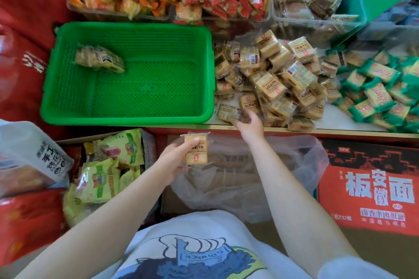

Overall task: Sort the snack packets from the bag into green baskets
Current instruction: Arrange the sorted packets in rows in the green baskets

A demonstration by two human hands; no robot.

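The basket [127, 118] holds one packet [99, 59]. The left hand [175, 161] grips a biscuit pack [195, 149] over the bag [244, 176]; it could slip. The right hand [248, 123] curls onto a pack [229, 112] at the tabletop [340, 125] edge, risking toppling the pile [278, 79].

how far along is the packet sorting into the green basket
Barely begun: the green basket holds only a few tan packets. In hand: the left hand holds one packet; the right hand grips another at the pile's edge. Left: the big tan pile beside the basket.
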